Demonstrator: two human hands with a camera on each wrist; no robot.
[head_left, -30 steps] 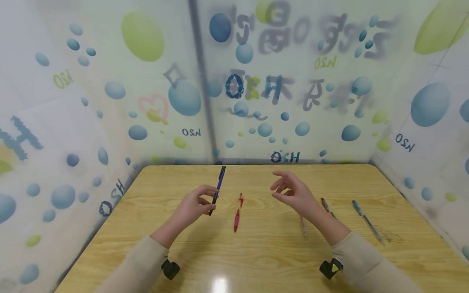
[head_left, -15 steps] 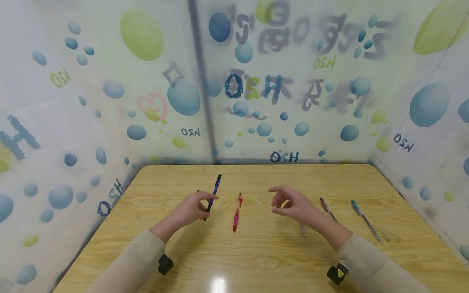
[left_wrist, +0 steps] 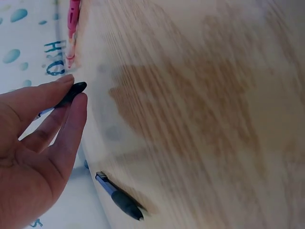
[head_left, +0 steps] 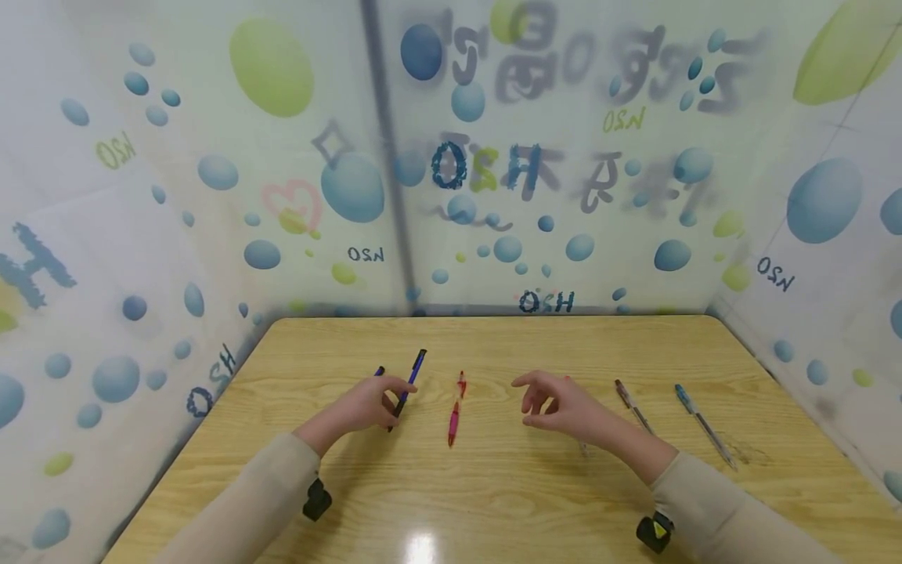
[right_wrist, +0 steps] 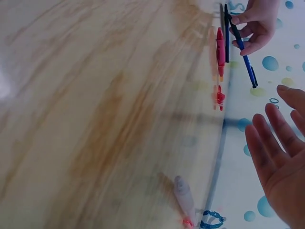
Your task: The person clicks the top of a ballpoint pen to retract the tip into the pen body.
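Note:
My left hand point(head_left: 361, 406) pinches a blue pen with black ends point(head_left: 416, 367) between thumb and fingers, low over the table. In the left wrist view the pen's black end point(left_wrist: 74, 93) pokes out past the fingertips. A second blue-and-black pen point(left_wrist: 119, 198) lies on the wood beside that hand, partly hidden by it in the head view. Between both hands lies a red-pink pen point(head_left: 454, 424). Holding nothing, my right hand point(head_left: 564, 409) hovers with loosely bent fingers above a clear pen with a pinkish-red end point(right_wrist: 184, 198), mostly covered in the head view.
Right of the right forearm lie a brown-capped pen point(head_left: 633, 403) and a blue-capped pen point(head_left: 705, 427). The wooden table point(head_left: 493, 501) is bounded by patterned curtain walls point(head_left: 599, 274) at the back and sides.
Carrying the blue pen, my left hand has come down and slightly left, closer to the table. The second blue pen now shows behind it. My right hand has sunk a little.

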